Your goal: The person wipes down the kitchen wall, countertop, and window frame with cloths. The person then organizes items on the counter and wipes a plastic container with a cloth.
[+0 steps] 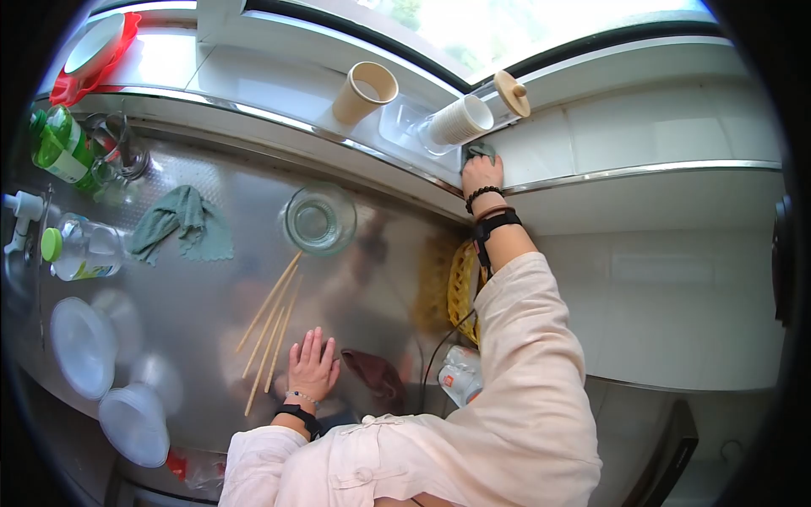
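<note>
Green cloth (480,151) is what I see at the fingertips of the right hand (482,175), up on the tiled ledge (557,152), beyond and to the right of the glass bowl (321,221) that I take as my landmark. The fingers lie over this bunched cloth; whether they grip it or only press on it, I can't tell. Just beside that hand, also beyond the bowl and to its right, I have a stack of paper cups (463,120) in a clear holder. Straight past the bowl, on the ledge, stands a tan cup (363,97).

I find the left hand (312,372) well apart from the right, on the near side of the bowl, palm down and bare on the steel tabletop (203,313), fingers stretched out and holding nothing. Next to it, between bowl and hand, wooden chopsticks (273,295) lie loosely fanned. A dark brown rag (376,374) lies to its other side, nearer me than the bowl.

Left of the bowl I make out a crumpled teal towel (182,221) and a clear jar (91,248) with a lime cap; a yellow basket (461,291) sits to the bowl's right, partly behind the sleeve (532,317).
</note>
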{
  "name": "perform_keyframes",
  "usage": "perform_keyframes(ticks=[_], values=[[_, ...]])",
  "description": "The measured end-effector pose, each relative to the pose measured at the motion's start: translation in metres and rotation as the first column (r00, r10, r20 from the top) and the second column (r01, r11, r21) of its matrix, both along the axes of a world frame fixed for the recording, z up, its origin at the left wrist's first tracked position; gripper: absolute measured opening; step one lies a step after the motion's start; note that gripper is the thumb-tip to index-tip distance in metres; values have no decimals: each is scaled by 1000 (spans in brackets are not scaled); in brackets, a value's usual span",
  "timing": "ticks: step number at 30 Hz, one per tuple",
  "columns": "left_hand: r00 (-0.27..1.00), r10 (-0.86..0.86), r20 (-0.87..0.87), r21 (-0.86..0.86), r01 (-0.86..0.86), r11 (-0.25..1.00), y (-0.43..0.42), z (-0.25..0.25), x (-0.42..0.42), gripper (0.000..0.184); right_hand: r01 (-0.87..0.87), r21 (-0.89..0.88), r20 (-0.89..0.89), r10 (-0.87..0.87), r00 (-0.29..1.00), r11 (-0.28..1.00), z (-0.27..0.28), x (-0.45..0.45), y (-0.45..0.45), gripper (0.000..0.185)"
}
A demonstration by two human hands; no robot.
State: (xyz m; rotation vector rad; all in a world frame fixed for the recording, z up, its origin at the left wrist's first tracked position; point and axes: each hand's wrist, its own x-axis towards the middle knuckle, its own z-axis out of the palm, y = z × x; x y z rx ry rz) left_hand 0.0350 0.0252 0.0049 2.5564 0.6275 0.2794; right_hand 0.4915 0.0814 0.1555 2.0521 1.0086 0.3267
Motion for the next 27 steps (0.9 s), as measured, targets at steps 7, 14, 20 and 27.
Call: perform_keyframes(ticks=[7,14,20,27], values=[[1000,-5,7,-16,6,1000,-3,-2,0,46,-144,156,387,74,919,977,161,-13,-29,27],[1000,12,0,-46,-12,999,-1,3,-1,45,-43,-43,323,54,945,998,138,-7,-54,24],[1000,-15,7,-77,15,997,-1,-2,-3,49,-184,114,338,136,931,976,209,-28,-52,28],[1000,-11,-1,-62,10,998,-1,2,-2,47,-360,215,854,3,520,908,411,-13,-40,29]])
